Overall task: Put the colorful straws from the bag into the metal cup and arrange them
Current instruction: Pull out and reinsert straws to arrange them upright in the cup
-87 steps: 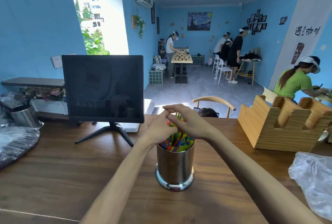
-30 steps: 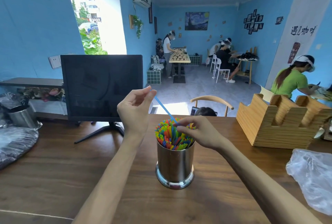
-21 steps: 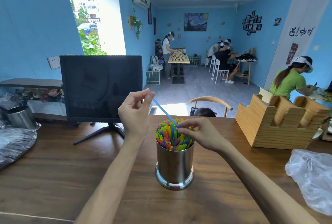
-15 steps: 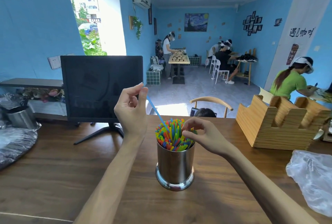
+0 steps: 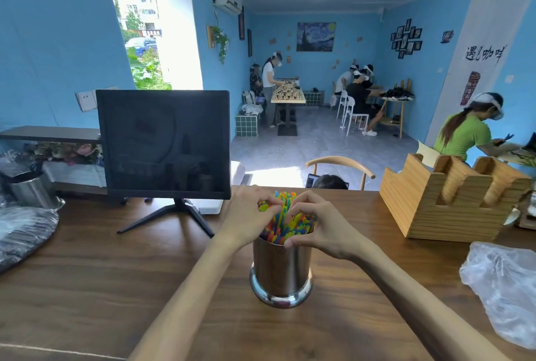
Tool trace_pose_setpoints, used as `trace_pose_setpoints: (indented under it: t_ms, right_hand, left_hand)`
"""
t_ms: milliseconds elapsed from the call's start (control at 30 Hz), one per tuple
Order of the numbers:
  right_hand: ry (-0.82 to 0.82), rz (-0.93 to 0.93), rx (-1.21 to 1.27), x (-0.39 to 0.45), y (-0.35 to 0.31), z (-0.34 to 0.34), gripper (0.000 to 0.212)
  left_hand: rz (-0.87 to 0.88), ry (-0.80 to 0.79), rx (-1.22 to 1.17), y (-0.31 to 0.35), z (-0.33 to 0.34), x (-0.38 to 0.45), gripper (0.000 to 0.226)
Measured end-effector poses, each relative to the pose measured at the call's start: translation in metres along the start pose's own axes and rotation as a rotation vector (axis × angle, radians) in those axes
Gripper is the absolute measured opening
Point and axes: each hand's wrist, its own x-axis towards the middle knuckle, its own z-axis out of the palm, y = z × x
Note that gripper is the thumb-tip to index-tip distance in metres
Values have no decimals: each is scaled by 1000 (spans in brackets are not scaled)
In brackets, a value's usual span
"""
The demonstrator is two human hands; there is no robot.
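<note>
Straws (image 5: 285,223) in metal cup (image 5: 280,270), between both hands' curled fingers.

Wooden table (image 5: 101,282) bears metal cup (image 5: 280,270), monitor (image 5: 164,143), bag (image 5: 504,282).

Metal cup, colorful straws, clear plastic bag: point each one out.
Shiny cylindrical metal cup (image 5: 280,270), head view, on its bare front wall.
Colorful plastic straws (image 5: 285,223), head view, on the bundle's tops between the hands.
Crumpled clear plastic bag (image 5: 506,288), head view, on its middle.
</note>
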Motion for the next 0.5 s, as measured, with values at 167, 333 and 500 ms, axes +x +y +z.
trace_pose_setpoints:
  t_ms: [167, 333, 500]
  right_hand:
    - [19, -12, -61, -3, -7, 8, 24]
    - [64, -10, -32, -1, -9, 10, 17]
    - [108, -19, 50, 9, -12, -3, 18]
  left_hand:
    - [-3, 0, 1, 0, -4, -3, 14]
    - [12, 12, -46, 1, -4, -10, 23]
    - [112, 40, 14, 8, -9, -15, 32]
